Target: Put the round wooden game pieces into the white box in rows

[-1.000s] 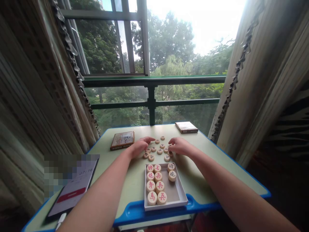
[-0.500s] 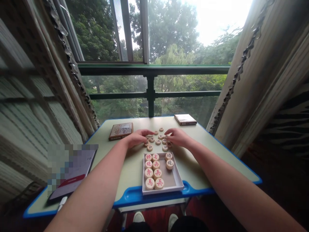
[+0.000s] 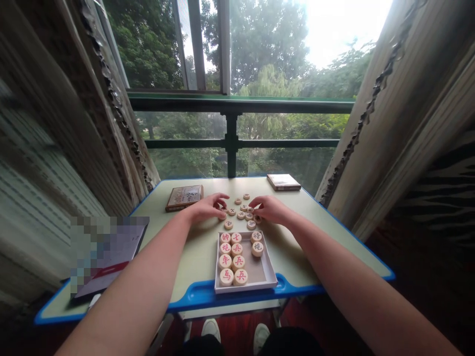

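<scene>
Round wooden Chinese chess pieces [image 3: 241, 215] lie loosely grouped on the table beyond a shallow white box tray [image 3: 274, 269]. My left hand [image 3: 208, 206] is at the left side of this group, thumb and fingers apart around a piece [image 3: 224, 209], which it partly hides. On the right side, my right hand [image 3: 272, 209] has its curved fingers apart over several pieces, its fingertips beside a piece [image 3: 250, 209]. Contact is hard to make out. In the tray, red-marked pieces [image 3: 225, 261] stand in two columns at the left; two black-marked pieces [image 3: 257, 248] sit upper right.
A brown patterned box [image 3: 183, 198] lies at the table's far left, and a flat box lid [image 3: 284, 181] at the far right. A tablet-like device [image 3: 107, 269] rests at the left edge. Beyond the blue-rimmed table [image 3: 315, 237] is a green window rail [image 3: 260, 105].
My left hand's fingers have drawn back slightly from the middle of the pieces. My right hand has shifted a little inward. The whole view has shifted slightly.
</scene>
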Tool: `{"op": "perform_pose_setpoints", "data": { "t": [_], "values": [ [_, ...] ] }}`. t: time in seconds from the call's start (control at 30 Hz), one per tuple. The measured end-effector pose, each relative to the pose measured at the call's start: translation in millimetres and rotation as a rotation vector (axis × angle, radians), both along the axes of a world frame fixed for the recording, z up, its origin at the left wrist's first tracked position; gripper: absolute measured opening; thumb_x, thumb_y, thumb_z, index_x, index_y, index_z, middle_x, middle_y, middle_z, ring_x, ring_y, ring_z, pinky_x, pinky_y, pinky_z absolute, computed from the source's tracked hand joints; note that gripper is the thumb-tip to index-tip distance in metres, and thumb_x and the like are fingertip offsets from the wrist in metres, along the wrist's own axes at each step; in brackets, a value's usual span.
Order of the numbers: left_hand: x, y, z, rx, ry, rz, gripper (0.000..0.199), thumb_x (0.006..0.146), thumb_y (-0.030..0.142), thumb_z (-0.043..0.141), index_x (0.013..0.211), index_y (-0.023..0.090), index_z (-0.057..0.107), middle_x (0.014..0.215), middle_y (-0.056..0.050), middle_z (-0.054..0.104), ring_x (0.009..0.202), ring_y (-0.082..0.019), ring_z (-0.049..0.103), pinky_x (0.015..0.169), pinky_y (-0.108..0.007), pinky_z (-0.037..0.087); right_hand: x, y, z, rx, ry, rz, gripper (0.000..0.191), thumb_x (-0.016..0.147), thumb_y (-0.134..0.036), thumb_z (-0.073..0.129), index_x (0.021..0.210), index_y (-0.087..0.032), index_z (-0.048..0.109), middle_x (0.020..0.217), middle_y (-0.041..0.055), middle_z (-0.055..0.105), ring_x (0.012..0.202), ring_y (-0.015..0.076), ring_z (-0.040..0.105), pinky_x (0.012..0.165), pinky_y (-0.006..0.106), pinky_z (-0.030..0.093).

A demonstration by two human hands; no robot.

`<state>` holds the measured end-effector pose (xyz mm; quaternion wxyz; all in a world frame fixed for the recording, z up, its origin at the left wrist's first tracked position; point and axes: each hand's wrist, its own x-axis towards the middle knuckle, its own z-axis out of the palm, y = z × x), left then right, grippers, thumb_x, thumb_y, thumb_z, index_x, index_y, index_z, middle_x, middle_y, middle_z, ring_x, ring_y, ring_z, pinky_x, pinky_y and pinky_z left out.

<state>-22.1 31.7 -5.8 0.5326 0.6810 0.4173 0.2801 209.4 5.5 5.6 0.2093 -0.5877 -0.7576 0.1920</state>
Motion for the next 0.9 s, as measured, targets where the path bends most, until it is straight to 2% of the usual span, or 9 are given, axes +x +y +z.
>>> {"op": "perform_pose_setpoints", "data": {
  "t": [0.13,0.3,0.47,0.6,0.8,0.9],
  "values": [
    [-1.3,2.4,-0.8,-0.012,-0.018,-0.005,0.064,0.054,0.012,0.073,0.115,0.016,0.053,0.097,-0.006,0.056,0.077,-0.014,0.055,0.076,-0.034,0.046,2.0,-0.8,3.8,0.025,-0.044,-0.053,0.029,0.069,-0.007,0.058,0.094,-0.016,0.07,0.095,0.0044,0.07,0.073,0.013,0.062,0.064,0.019,0.046],
    [2.3,-2.0,2.5,0.022,0.049,0.041,0.054,0.052,0.015,0.074,0.104,0.014,0.061,0.094,-0.006,0.059,0.074,-0.013,0.055,0.078,-0.033,0.046,5.3,-2.6,8.6,-0.077,-0.053,0.041,0.031,0.069,-0.011,0.061,0.099,-0.017,0.069,0.094,0.0036,0.07,0.074,0.0138,0.062,0.064,0.019,0.046],
    [5.3,-1.6,-0.6,0.102,0.066,0.047,0.044,0.06,0.028,0.071,0.101,0.013,0.064,0.094,-0.008,0.063,0.078,-0.016,0.058,0.077,-0.033,0.046,5.2,-1.5,6.2,-0.066,-0.031,-0.002,0.033,0.072,-0.011,0.058,0.103,-0.015,0.068,0.094,0.0054,0.07,0.074,0.0135,0.062,0.067,0.02,0.046],
    [5.2,2.5,-4.8,0.194,0.067,0.146,0.045,0.062,0.03,0.068,0.103,0.014,0.063,0.103,-0.01,0.064,0.084,-0.018,0.059,0.078,-0.032,0.045,5.7,-1.8,6.5,-0.026,-0.055,-0.016,0.03,0.074,-0.011,0.055,0.099,-0.016,0.069,0.093,0.0052,0.07,0.073,0.0132,0.061,0.067,0.019,0.045],
    [6.4,-1.1,-3.4,0.141,0.21,0.118,0.035,0.063,0.031,0.066,0.093,0.014,0.068,0.081,-0.006,0.066,0.077,-0.017,0.06,0.073,-0.029,0.046,15.6,5.7,5.1,0.003,-0.099,-0.101,0.024,0.073,-0.012,0.055,0.091,-0.015,0.071,0.088,0.0068,0.07,0.075,0.0154,0.06,0.067,0.021,0.043],
    [7.4,-3.0,-2.1,0.144,0.218,0.14,0.037,0.061,0.03,0.068,0.093,0.013,0.067,0.082,-0.006,0.066,0.077,-0.017,0.059,0.072,-0.028,0.046,19.9,10.5,2.1,0.0,-0.088,-0.111,0.024,0.076,-0.015,0.054,0.093,-0.014,0.07,0.087,0.0064,0.07,0.075,0.0149,0.061,0.066,0.02,0.043]
  ]
}}
